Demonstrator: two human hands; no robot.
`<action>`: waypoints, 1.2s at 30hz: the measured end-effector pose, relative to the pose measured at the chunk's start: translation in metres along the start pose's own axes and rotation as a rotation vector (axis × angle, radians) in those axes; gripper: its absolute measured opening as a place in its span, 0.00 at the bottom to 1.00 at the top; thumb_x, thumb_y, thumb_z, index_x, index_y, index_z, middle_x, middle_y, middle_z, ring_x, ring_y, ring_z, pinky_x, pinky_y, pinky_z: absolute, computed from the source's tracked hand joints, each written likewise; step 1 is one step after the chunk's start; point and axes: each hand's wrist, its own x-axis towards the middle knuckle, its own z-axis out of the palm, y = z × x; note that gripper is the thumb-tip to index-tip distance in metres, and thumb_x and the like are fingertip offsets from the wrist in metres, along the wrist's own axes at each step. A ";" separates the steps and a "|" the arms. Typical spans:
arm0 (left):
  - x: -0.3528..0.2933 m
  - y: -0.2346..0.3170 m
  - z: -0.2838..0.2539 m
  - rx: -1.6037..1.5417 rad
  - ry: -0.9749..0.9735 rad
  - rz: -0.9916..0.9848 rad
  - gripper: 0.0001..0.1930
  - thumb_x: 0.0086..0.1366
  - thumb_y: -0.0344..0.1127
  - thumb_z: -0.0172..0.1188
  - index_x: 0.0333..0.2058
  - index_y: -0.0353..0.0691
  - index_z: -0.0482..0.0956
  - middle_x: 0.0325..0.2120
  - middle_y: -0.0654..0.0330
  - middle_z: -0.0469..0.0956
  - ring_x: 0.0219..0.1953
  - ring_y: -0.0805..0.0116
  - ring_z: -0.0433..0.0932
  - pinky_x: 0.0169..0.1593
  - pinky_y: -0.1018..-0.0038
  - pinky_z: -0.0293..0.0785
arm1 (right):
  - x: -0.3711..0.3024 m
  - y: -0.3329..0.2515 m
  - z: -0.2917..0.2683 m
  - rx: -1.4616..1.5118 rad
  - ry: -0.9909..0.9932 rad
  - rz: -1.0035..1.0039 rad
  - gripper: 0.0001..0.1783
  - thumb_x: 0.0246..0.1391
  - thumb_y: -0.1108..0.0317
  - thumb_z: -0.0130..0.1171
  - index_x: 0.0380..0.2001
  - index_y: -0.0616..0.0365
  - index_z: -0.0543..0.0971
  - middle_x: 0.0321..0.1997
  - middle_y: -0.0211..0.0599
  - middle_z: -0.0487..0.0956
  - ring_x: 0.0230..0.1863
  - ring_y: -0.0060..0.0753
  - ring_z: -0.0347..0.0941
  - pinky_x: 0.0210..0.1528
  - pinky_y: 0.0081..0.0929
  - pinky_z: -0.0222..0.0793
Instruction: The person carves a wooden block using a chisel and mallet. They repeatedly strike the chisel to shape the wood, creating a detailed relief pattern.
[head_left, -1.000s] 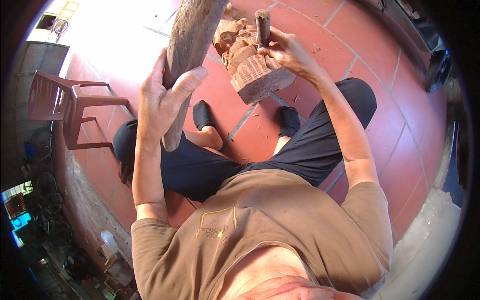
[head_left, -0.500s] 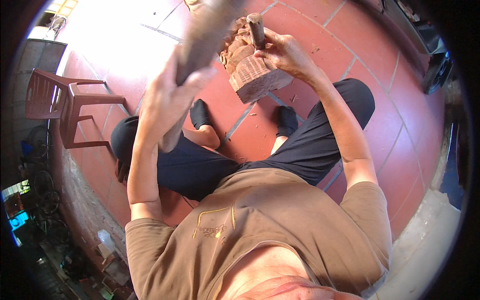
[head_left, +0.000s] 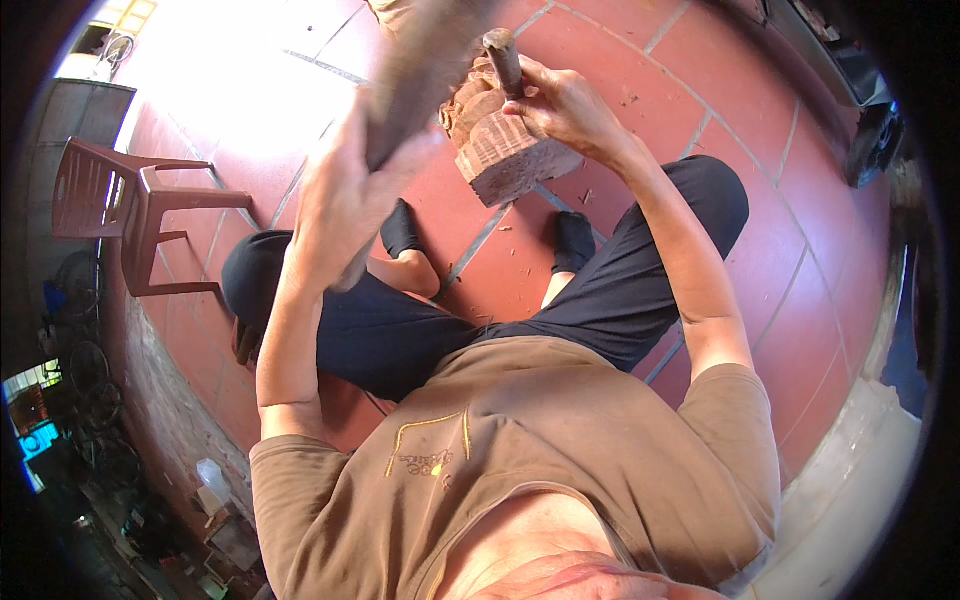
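Note:
A carved wooden block [head_left: 505, 150] stands on the red tiles between my feet, its far part cut into rounded relief shapes. My right hand [head_left: 565, 103] is closed around the lower part of a chisel [head_left: 503, 62], holding it upright on the block; its cutting end is hidden. Up on the left, my left hand [head_left: 345, 190] grips a long wooden mallet [head_left: 425, 75], blurred by motion. The mallet's thick end reaches toward the chisel's top, and I cannot tell whether they touch. Its thin end shows below my wrist.
A brown plastic chair [head_left: 150, 205] stands at the left. Small wood chips lie on the tiled floor [head_left: 800, 330] around the block. Parked vehicles with a dark wheel [head_left: 875, 145] are at the upper right. Bicycles [head_left: 90, 370] and clutter line the dark left side.
My left hand and the mallet have shifted slightly right, toward the chisel. The chisel's top and my right hand have moved a little to the left.

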 end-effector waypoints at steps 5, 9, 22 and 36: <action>0.002 -0.011 -0.008 -0.084 -0.121 -0.143 0.31 0.62 0.54 0.65 0.48 0.30 0.73 0.27 0.55 0.76 0.30 0.68 0.75 0.37 0.70 0.72 | -0.006 0.005 -0.016 0.147 0.043 0.076 0.20 0.56 0.70 0.65 0.51 0.58 0.74 0.42 0.48 0.83 0.43 0.40 0.83 0.42 0.34 0.76; 0.001 -0.007 -0.012 -0.168 -0.111 -0.184 0.28 0.62 0.56 0.65 0.45 0.33 0.75 0.22 0.62 0.73 0.27 0.76 0.71 0.32 0.74 0.69 | -0.009 -0.004 -0.025 0.345 0.030 0.188 0.25 0.57 0.71 0.65 0.58 0.56 0.72 0.41 0.38 0.84 0.44 0.26 0.81 0.45 0.29 0.76; -0.002 0.003 -0.013 -0.255 -0.081 -0.134 0.29 0.61 0.54 0.67 0.49 0.34 0.76 0.24 0.63 0.77 0.26 0.78 0.74 0.31 0.77 0.71 | -0.013 0.000 -0.011 0.293 -0.016 0.107 0.31 0.56 0.69 0.68 0.62 0.55 0.70 0.39 0.40 0.84 0.42 0.27 0.81 0.45 0.30 0.77; -0.003 0.002 -0.015 -0.271 -0.033 -0.066 0.29 0.61 0.51 0.69 0.49 0.30 0.75 0.32 0.58 0.81 0.34 0.76 0.77 0.41 0.76 0.74 | -0.013 -0.001 -0.005 0.225 0.020 0.060 0.30 0.55 0.68 0.68 0.61 0.55 0.72 0.37 0.41 0.84 0.36 0.26 0.81 0.40 0.30 0.76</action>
